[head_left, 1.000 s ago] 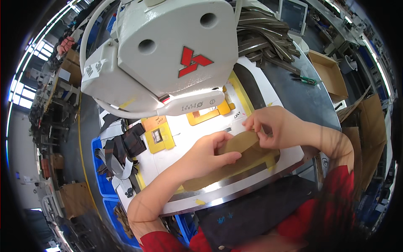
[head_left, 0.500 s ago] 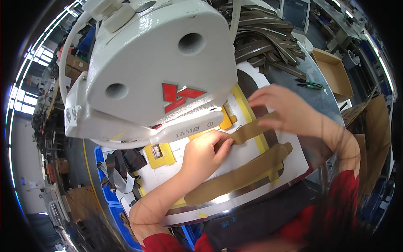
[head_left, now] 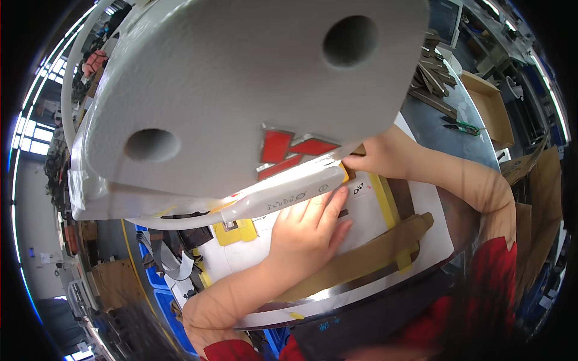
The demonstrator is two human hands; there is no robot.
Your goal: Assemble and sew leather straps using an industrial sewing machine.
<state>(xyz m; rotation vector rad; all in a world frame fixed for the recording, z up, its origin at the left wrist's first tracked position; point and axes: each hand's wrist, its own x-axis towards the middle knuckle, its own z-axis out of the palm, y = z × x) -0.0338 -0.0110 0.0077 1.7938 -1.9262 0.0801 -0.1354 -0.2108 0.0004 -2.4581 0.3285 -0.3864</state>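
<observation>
My left hand (head_left: 307, 231) lies with its fingers stretched on the white template board (head_left: 370, 210), below the lamp bar (head_left: 289, 194) of a white sewing machine (head_left: 241, 90). A small dark piece (head_left: 343, 213) shows between its thumb and forefinger; its kind is unclear. Beside the machine head, my right hand (head_left: 379, 153) pinches the end of a brown fabric strip (head_left: 359, 150). The machine head hides the rest of that strip and some fingertips. A second long brown strip (head_left: 361, 253) lies nearer me across the board, over yellow tape (head_left: 404, 260).
A yellow frame piece (head_left: 238, 233) sits left on the board. Blue bins (head_left: 171, 313) with dark scraps stand at the left. Green-handled snips (head_left: 460, 125) and a pile of dark zipper strips (head_left: 433, 78) rest on the metal table (head_left: 442, 129). Cardboard boxes (head_left: 487, 108) stand at the right.
The view has shifted, so the machine head looms larger. Both hands have brought the brown strip in beneath it. My left hand's grip has loosened into stretched fingers; the right hand has moved inward.
</observation>
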